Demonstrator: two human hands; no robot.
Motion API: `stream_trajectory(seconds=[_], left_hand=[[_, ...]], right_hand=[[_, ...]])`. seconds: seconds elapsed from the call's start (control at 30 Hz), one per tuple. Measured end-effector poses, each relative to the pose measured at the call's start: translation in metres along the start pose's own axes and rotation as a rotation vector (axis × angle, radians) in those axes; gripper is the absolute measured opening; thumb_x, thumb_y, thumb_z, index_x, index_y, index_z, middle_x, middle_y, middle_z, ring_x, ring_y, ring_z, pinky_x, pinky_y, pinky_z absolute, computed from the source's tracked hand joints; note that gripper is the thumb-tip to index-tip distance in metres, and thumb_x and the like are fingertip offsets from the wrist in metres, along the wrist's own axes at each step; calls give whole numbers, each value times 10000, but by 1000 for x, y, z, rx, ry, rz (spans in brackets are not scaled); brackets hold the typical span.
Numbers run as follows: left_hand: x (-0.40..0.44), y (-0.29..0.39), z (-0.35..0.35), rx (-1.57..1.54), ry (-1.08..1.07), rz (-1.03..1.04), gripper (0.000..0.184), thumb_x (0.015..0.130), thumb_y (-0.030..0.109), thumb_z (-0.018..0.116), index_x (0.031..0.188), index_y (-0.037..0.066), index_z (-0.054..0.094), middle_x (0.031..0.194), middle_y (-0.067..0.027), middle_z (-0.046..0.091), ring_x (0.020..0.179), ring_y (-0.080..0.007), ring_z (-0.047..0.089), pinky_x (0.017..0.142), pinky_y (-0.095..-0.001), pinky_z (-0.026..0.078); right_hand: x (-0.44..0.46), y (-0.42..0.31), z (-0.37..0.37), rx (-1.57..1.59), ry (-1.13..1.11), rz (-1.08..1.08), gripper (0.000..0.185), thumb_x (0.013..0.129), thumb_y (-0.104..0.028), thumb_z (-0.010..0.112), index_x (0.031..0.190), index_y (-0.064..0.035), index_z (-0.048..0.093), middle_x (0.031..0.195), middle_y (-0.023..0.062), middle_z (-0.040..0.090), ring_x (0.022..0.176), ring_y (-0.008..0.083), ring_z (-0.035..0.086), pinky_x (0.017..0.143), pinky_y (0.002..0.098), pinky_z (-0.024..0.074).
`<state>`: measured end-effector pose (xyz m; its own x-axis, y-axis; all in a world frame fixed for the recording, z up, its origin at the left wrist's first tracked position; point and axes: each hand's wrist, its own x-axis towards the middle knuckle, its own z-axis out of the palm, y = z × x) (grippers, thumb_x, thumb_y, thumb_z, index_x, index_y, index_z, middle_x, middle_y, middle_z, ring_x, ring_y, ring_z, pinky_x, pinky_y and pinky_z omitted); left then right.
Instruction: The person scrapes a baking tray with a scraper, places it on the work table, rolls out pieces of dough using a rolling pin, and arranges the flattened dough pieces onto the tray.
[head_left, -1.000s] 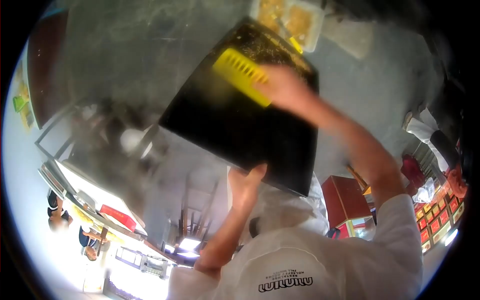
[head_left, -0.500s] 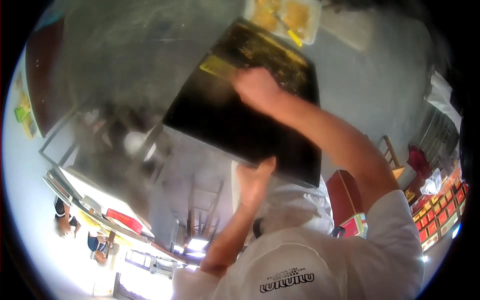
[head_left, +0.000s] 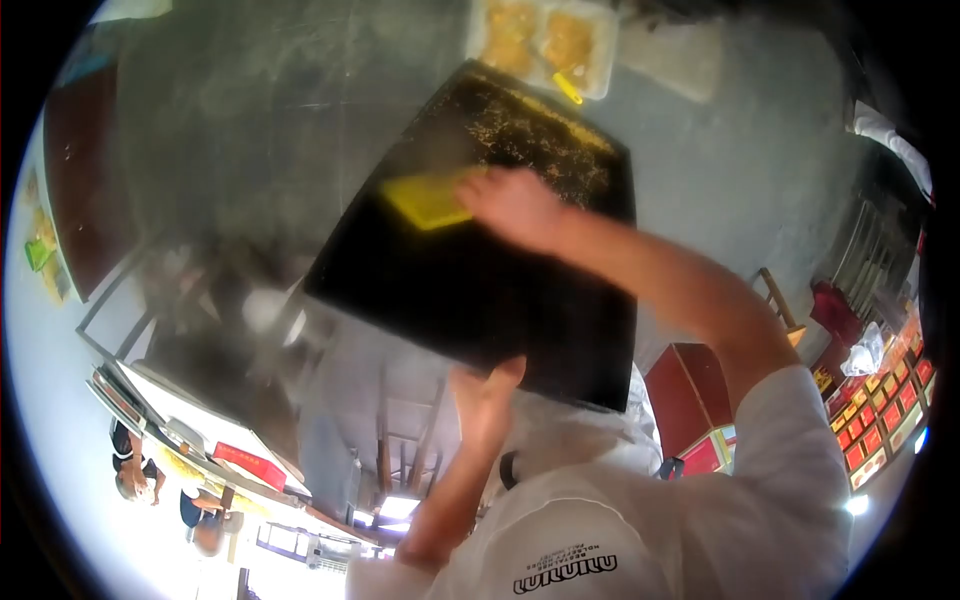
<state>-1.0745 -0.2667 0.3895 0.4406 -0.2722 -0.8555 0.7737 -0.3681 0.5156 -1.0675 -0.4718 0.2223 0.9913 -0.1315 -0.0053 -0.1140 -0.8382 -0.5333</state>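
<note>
A black rectangular tray (head_left: pixel 480 290) lies tilted in front of me, with pale crumbs scattered over its far part. My left hand (head_left: pixel 485 395) holds its near edge, thumb on top; the fingers underneath are hidden. My right hand (head_left: pixel 515 205) is above the tray, closed on a flat yellow scraper (head_left: pixel 432 203) that is blurred by motion. Whether the scraper touches the surface I cannot tell. Beyond the tray's far edge stands a white container (head_left: pixel 600 50) with orange-yellow contents in two compartments. A yellow handle (head_left: pixel 567 88) sticks out over its near rim.
Grey surface (head_left: pixel 270 130) spreads around the tray. At the lower left, a red box (head_left: pixel 248 466) lies near a white-topped table, with people farther back. On the right are a dark red box (head_left: pixel 690 390), a wooden stool (head_left: pixel 780 305) and a display of red and gold boxes (head_left: pixel 890 425).
The black tray and my left hand sit lower and slightly left in view. My right hand has brought the scraper nearer to me over the tray, and more of the scraper's flat face shows.
</note>
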Motion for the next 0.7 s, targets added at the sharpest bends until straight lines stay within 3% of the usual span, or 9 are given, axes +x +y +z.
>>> stream_trajectory(seconds=[0.03, 0.1, 0.2, 0.33, 0.43, 0.57, 0.6, 0.7], left_hand=[[-4, -2, -4, -4, 9, 29, 286, 821, 132, 746, 1054, -22, 684, 964, -48, 672, 844, -153, 596, 770, -298, 485], [-11, -1, -11, 78, -30, -51, 321, 801, 119, 768, 1076, -17, 672, 978, -39, 679, 874, -152, 610, 808, -306, 496], [-19, -8, -4, 179, 21, -50, 292, 790, 75, 780, 1046, -22, 680, 974, -38, 688, 909, -154, 631, 840, -310, 505], [-13, 3, 3, 178, 9, -76, 262, 816, 61, 754, 1053, -26, 686, 989, -47, 692, 945, -164, 626, 874, -311, 493], [-6, 8, -1, 135, 31, -133, 280, 822, 92, 752, 1061, -38, 684, 993, -58, 691, 930, -170, 617, 882, -318, 485], [-9, 6, 3, 167, 70, -83, 270, 797, 113, 751, 1012, -31, 674, 953, -49, 666, 878, -163, 593, 833, -322, 485], [-12, 4, 3, 166, 50, -72, 254, 785, 105, 744, 991, -24, 669, 933, -42, 658, 853, -158, 589, 801, -320, 488], [-19, -1, -3, 159, 20, -46, 212, 751, 81, 724, 929, -6, 649, 874, -21, 630, 773, -141, 568, 706, -309, 485]], right_hand=[[0, 28, 17, -16, 28, -8, 219, 821, -108, 615, 1035, -59, 610, 1013, 120, 693, 817, 289, 712, 627, 400, 586], [13, 71, 28, -43, -184, 168, 238, 835, -86, 609, 1069, -45, 629, 1003, 146, 708, 796, 328, 722, 639, 436, 585], [34, 99, 33, -31, -259, 269, 217, 845, -63, 617, 1046, -23, 689, 885, 163, 734, 804, 365, 729, 668, 458, 584], [49, 79, -8, -95, -360, 388, 165, 845, -73, 627, 968, -39, 731, 892, 161, 746, 818, 332, 743, 661, 443, 589], [19, 36, -50, -89, -361, 231, 178, 865, -110, 623, 992, -37, 724, 828, 144, 733, 750, 324, 736, 630, 457, 592], [2, 5, -37, 78, -301, 174, 153, 806, -98, 634, 902, -18, 721, 804, 161, 723, 743, 341, 731, 640, 475, 591], [14, 13, -35, 25, -413, 170, 134, 789, -84, 646, 871, -20, 732, 818, 173, 726, 764, 355, 732, 670, 474, 594], [37, 77, 17, 27, -419, 332, 156, 809, -94, 664, 922, -46, 759, 871, 173, 741, 843, 362, 737, 722, 470, 597]])
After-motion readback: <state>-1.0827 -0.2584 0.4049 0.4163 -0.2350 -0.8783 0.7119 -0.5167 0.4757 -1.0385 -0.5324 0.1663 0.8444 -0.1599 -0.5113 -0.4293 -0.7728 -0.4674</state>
